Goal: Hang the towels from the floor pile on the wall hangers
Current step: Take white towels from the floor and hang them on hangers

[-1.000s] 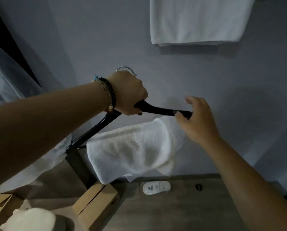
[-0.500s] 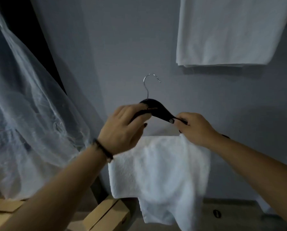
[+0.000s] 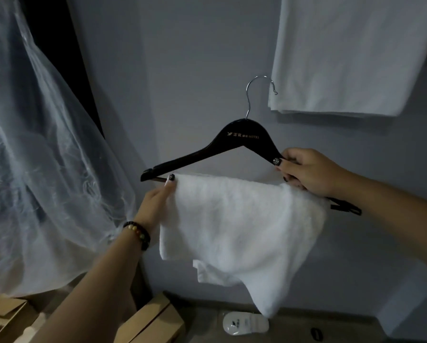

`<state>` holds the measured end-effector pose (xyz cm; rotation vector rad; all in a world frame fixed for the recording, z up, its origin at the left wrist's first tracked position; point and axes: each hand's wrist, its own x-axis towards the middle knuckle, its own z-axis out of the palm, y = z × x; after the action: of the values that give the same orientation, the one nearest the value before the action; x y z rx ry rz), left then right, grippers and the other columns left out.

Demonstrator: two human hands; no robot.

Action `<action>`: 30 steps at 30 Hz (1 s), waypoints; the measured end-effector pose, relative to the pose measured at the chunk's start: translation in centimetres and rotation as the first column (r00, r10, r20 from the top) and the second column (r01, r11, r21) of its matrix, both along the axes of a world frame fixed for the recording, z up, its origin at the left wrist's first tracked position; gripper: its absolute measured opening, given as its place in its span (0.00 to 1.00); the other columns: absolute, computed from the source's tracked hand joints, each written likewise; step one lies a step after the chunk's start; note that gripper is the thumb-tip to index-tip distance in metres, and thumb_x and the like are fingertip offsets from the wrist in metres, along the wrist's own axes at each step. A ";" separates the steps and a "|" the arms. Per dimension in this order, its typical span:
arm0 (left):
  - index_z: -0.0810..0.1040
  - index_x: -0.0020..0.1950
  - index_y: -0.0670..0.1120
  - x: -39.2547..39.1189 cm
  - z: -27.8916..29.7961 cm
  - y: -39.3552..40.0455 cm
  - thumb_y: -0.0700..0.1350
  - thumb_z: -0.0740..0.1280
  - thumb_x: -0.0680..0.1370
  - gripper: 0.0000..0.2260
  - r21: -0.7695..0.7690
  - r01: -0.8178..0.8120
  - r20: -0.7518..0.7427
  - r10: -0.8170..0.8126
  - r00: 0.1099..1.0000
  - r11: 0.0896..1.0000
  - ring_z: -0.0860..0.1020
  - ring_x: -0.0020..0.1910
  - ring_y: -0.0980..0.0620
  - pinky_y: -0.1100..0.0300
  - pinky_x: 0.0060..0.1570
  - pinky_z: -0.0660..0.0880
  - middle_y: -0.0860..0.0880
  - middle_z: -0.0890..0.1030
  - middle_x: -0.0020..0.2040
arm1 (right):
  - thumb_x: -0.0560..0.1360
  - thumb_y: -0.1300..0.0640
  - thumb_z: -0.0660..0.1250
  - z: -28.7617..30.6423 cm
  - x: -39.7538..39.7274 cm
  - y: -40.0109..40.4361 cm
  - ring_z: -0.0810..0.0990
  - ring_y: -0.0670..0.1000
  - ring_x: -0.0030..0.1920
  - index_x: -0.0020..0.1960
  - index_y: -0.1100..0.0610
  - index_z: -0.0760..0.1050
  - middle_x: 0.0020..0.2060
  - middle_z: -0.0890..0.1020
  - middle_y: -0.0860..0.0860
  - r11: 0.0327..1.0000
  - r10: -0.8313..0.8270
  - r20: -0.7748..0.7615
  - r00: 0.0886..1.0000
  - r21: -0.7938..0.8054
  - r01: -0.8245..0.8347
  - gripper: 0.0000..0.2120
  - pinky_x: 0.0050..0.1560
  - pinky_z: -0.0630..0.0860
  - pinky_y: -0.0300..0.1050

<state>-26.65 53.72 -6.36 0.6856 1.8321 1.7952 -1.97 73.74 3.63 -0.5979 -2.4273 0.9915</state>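
A black hanger (image 3: 242,138) with a silver hook (image 3: 257,92) is held up in front of the grey wall. A white towel (image 3: 237,231) is draped over its lower bar and hangs down unevenly. My right hand (image 3: 309,173) grips the hanger's right arm, just above the towel. My left hand (image 3: 159,201) pinches the towel's left edge near the bar, thumb on the front and fingers hidden behind the cloth. Another white towel (image 3: 343,53) hangs on the wall at the upper right.
A clear plastic sheet (image 3: 39,157) hangs down at the left beside a dark opening. Cardboard boxes (image 3: 153,323) lie on the floor below. A small white packet (image 3: 244,324) sits on the wooden surface under the towel.
My left hand has let go of the hanger's top and dropped to the towel's left edge. The hanger has risen and moved right, its hook close to the hung towel.
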 end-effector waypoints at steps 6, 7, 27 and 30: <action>0.66 0.35 0.45 2.8 3.4 3.6 0.56 0.60 0.81 0.19 -0.179 -0.064 -0.401 -0.014 0.916 0.982 0.66 0.26 0.51 0.61 0.29 0.64 0.47 0.67 0.29 | 0.78 0.47 0.63 -0.8 0.5 -0.2 0.65 0.45 0.26 0.34 0.58 0.67 0.26 0.68 0.48 0.958 -0.107 0.019 0.994 0.271 0.098 0.19 0.27 0.61 0.37; 0.66 0.36 0.45 3.3 3.4 3.9 0.56 0.60 0.81 0.19 -0.124 -0.052 -0.390 -0.001 0.921 0.991 0.65 0.25 0.51 0.62 0.27 0.63 0.47 0.66 0.28 | 0.78 0.48 0.63 -1.1 0.7 0.2 0.65 0.46 0.27 0.35 0.59 0.70 0.26 0.69 0.48 0.953 -0.123 0.007 0.992 0.280 0.116 0.19 0.28 0.62 0.39; 0.73 0.43 0.29 3.8 -1.4 -3.2 0.58 0.60 0.79 0.29 0.032 -0.134 -0.363 0.137 0.922 0.990 0.69 0.34 0.48 0.55 0.35 0.67 0.43 0.72 0.34 | 0.76 0.45 0.65 -1.3 1.5 2.8 0.67 0.52 0.28 0.27 0.55 0.62 0.24 0.67 0.50 0.864 -0.416 -0.130 0.900 0.252 0.436 0.24 0.31 0.62 0.44; 0.74 0.43 0.31 2.3 -2.6 -3.3 0.60 0.61 0.79 0.29 -0.112 -0.198 -0.394 0.139 0.909 0.974 0.70 0.32 0.48 0.56 0.35 0.69 0.44 0.72 0.32 | 0.75 0.45 0.65 -1.2 0.3 1.5 0.67 0.51 0.27 0.28 0.56 0.63 0.24 0.68 0.50 0.879 -0.359 -0.164 0.919 0.271 0.392 0.23 0.30 0.62 0.43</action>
<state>-24.36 50.45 -9.00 0.8946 2.3230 1.6925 -1.70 75.28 2.43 -0.8404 -2.1866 0.4708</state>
